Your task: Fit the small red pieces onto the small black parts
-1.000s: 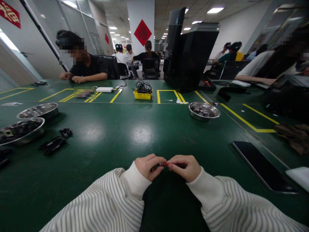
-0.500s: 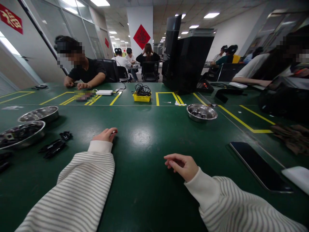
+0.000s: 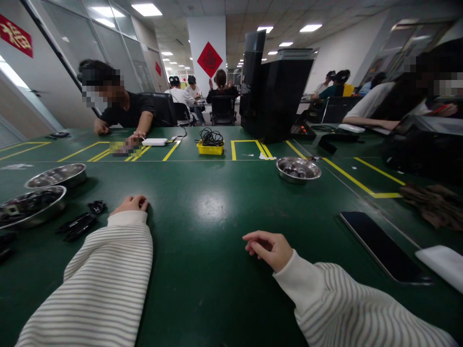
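My left hand [image 3: 130, 204] is low over the green table [image 3: 202, 250], just right of some black plastic parts [image 3: 77, 225]. Its fingers are bent and slightly apart, the tips partly hidden behind the back of the hand, and I see nothing in it. At the centre right, my right hand [image 3: 269, 248] hovers over or rests on the tabletop, loosely curled with a gap between thumb and fingers, holding nothing. Left of my left hand stand a steel bowl [image 3: 60, 208] of black parts and another steel bowl [image 3: 74, 179] behind it.
A steel bowl [image 3: 299, 178] with round dark pieces stands beyond my right hand. On the right lie a phone [image 3: 379, 246] and a white object [image 3: 443, 265]. Farther back are a yellow bin [image 3: 210, 150] of cables and a black computer case [image 3: 282, 96]. Co-workers sit across and to the right.
My left hand has moved left, toward the black plastic parts. My right hand has hardly moved. The co-worker across has stretched one hand toward the blurred item before them.
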`<action>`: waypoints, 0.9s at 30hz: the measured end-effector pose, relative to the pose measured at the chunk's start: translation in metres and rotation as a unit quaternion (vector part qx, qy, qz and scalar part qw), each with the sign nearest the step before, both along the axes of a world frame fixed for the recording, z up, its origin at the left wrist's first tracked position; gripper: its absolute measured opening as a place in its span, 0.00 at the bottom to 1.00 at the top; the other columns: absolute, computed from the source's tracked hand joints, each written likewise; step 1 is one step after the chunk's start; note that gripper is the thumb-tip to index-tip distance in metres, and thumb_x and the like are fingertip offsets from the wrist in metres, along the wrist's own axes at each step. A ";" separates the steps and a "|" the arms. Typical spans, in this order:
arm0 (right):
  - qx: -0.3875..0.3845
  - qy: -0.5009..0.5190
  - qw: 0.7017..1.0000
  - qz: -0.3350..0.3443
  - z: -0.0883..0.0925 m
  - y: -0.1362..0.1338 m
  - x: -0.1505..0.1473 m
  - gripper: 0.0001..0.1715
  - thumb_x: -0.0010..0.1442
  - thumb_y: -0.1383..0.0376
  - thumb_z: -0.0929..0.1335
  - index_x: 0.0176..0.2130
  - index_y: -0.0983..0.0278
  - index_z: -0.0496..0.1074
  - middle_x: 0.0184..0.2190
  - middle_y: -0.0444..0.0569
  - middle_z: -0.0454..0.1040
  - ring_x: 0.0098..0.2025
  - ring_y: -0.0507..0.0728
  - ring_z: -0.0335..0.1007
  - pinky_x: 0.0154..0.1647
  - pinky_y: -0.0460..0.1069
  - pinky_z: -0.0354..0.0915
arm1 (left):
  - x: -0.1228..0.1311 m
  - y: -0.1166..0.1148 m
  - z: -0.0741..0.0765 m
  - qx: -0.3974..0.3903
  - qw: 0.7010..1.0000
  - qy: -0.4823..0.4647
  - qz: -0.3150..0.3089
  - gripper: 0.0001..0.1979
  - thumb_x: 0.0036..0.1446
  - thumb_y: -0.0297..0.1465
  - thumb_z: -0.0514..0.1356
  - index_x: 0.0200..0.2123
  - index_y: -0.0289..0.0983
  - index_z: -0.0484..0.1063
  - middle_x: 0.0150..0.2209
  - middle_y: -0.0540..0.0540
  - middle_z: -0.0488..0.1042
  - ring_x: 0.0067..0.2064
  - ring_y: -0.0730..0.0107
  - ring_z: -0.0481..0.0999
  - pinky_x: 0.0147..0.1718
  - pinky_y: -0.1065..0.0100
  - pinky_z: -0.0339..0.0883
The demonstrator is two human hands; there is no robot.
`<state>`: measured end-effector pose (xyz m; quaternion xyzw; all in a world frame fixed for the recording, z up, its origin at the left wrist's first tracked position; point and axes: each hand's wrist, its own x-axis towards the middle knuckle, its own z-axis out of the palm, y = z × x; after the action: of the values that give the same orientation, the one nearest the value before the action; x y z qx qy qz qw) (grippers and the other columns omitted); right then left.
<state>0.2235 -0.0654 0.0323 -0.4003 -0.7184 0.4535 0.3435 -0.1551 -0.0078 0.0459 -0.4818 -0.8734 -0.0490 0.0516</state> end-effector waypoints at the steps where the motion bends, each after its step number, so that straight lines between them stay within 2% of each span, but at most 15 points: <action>1: 0.000 0.000 1.000 0.000 -0.001 0.000 0.000 0.13 0.52 0.68 0.62 0.37 0.67 0.72 0.25 0.48 0.74 0.24 0.50 0.70 0.20 0.43 0.66 | 0.000 0.001 0.000 0.001 1.000 0.001 0.003 0.16 0.56 0.39 0.45 0.42 0.39 0.65 0.43 0.44 0.64 0.39 0.59 0.66 0.32 0.64 0.56; 7: -0.005 -0.003 1.000 0.002 -0.001 0.000 0.000 0.13 0.52 0.67 0.63 0.37 0.67 0.72 0.25 0.48 0.74 0.24 0.51 0.71 0.21 0.44 0.66 | 0.000 0.002 0.001 0.018 1.000 0.004 0.022 0.12 0.55 0.31 0.45 0.41 0.34 0.59 0.39 0.42 0.67 0.35 0.65 0.67 0.29 0.70 0.57; 11: 0.000 -0.002 1.000 -0.001 0.000 -0.001 0.000 0.12 0.52 0.68 0.62 0.37 0.67 0.72 0.25 0.48 0.74 0.24 0.50 0.70 0.21 0.44 0.66 | 0.003 0.000 0.003 0.023 0.999 0.006 0.032 0.14 0.53 0.33 0.47 0.42 0.33 0.56 0.33 0.44 0.68 0.29 0.67 0.67 0.25 0.71 0.55; 15: 0.002 -0.007 1.000 0.004 -0.001 -0.001 0.000 0.13 0.53 0.68 0.62 0.37 0.67 0.71 0.25 0.48 0.74 0.24 0.50 0.70 0.21 0.44 0.66 | 0.004 -0.001 0.002 0.025 0.999 0.008 0.026 0.15 0.51 0.35 0.48 0.40 0.32 0.57 0.31 0.44 0.67 0.27 0.64 0.67 0.24 0.69 0.54; 21: 0.004 -0.004 1.000 0.007 -0.002 0.000 -0.001 0.12 0.52 0.68 0.62 0.38 0.67 0.71 0.25 0.48 0.74 0.24 0.50 0.70 0.21 0.44 0.66 | -0.001 0.000 -0.003 0.040 0.999 0.006 -0.001 0.11 0.54 0.30 0.43 0.40 0.33 0.58 0.27 0.44 0.65 0.27 0.64 0.67 0.24 0.67 0.55; 27: 0.013 -0.014 1.000 0.009 -0.002 -0.001 0.000 0.13 0.52 0.68 0.62 0.38 0.66 0.71 0.25 0.47 0.74 0.24 0.50 0.70 0.23 0.45 0.67 | -0.002 0.001 -0.001 0.035 0.999 0.009 -0.013 0.08 0.55 0.29 0.43 0.36 0.34 0.58 0.22 0.51 0.57 0.25 0.69 0.64 0.24 0.71 0.53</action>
<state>0.2233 -0.0663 0.0302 -0.3951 -0.7328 0.4415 0.3345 -0.1572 -0.0064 0.0446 -0.4917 -0.8641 -0.0763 0.0755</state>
